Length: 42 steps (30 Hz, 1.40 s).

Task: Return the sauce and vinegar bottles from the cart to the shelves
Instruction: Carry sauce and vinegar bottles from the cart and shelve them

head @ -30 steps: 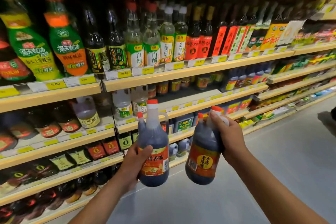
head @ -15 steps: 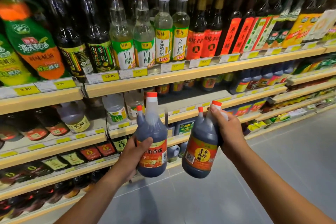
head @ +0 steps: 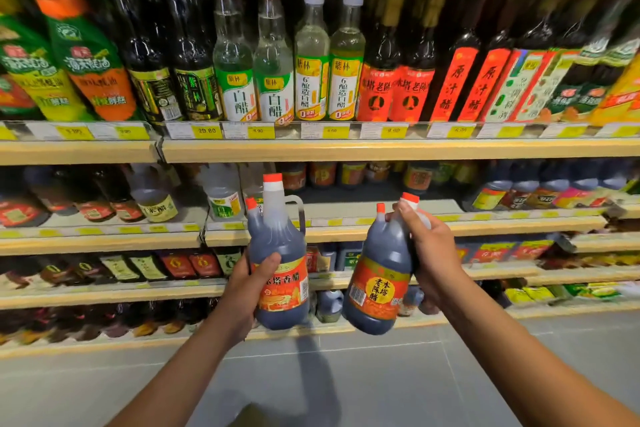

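Right now both hands are full. The left hand [head: 247, 291] wraps around the lower body of the left jug [head: 277, 239], a dark vinegar jug with a red cap and a red-and-orange label, with the thumb lying across the top of the label. That jug stands upright in the air. The right hand [head: 431, 253] grips the right jug [head: 379, 288] high up, fingers curled round its neck and handle just under the red cap (the handle itself is hidden by the hand). This one is tilted, with its base swung toward the left jug, and its orange label shows a round yellow patch. The two jugs are near each other but apart.

Both are held out in front of the shelves [head: 381, 151], level with the lower rows and resting on none of them. On the upper shelf, clear bottles [head: 273, 62] with green-and-white labels stand among dark ones above yellow price tags [head: 206, 131]. Grey floor [head: 346, 385] lies below the arms.
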### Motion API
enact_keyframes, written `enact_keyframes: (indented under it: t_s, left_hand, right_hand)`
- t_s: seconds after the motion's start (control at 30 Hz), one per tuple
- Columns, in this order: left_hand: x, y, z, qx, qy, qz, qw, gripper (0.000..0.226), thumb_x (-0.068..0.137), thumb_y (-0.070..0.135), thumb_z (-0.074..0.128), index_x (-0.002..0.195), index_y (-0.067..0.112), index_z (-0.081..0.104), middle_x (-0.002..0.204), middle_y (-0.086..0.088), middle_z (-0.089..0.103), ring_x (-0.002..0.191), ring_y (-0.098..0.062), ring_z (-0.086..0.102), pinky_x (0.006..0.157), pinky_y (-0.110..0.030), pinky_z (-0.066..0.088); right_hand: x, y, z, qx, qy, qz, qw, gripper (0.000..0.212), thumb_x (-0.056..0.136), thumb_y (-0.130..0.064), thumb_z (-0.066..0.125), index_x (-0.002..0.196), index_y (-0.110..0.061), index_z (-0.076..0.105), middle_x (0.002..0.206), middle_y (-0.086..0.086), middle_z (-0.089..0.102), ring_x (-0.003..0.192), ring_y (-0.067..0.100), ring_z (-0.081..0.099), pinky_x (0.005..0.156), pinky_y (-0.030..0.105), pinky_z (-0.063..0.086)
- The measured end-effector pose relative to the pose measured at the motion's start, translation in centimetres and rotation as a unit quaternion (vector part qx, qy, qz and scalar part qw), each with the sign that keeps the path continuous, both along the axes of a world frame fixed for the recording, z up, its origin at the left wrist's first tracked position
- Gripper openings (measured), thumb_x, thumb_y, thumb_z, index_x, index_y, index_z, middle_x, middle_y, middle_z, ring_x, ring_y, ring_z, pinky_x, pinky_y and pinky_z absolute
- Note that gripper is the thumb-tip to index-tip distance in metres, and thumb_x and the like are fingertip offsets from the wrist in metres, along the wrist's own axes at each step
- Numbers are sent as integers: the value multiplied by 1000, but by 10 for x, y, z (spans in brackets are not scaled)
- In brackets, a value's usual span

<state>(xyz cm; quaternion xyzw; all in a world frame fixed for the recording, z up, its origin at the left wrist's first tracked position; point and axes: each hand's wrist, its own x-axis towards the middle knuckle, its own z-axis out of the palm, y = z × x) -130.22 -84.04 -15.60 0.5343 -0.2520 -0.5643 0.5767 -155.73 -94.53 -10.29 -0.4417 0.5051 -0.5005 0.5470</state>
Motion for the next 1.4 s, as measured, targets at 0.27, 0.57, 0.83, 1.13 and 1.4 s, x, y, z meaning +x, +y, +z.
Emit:
enact_keyframes:
  t_s: [0.27,0.57,0.83,1.13,1.4]
  left_hand:
    - [-15,-4,-7,-4,-7,8,1000,59,79,42,79,130,22,57,111,-12,75,100,-34,73,81,-46,58]
    - [-9,-14,-15,-18,-3,7,1000,53,79,40,79,125,28,57,106,-7,76,94,-28,75,70,-38,61]
    - [7,-21,-19,-28,-6,16,999,75,63,53,87,127,30,57,112,-7,76,99,-27,74,78,-43,60]
    - [37,-24,-25,-42,-16,42,998,54,75,39,74,125,26,58,107,-7,77,95,-28,75,77,-43,58]
    - [59,-27,-32,-42,-33,62,997,54,75,43,77,123,28,58,110,-8,76,96,-27,75,75,-39,59]
  right_hand:
    - [-7,-23,-8,2,-30,26,999,31,91,-37,70,94,-6,70,97,22,74,83,29,69,78,43,55]
    - [-3,-40,-16,-24,-43,45,998,29,93,-38,70,87,-9,67,89,19,71,81,28,67,74,41,54]
    - [19,-58,-10,-142,47,81,985,18,94,-27,70,93,-10,75,89,10,76,82,26,69,74,42,55]
    - [58,-82,-7,-306,210,215,903,24,86,-25,78,109,-18,76,108,-11,75,106,4,66,90,25,52]
    - [78,-116,-32,-349,313,230,853,23,88,-24,77,110,-26,73,106,-22,71,103,-3,63,89,20,50]
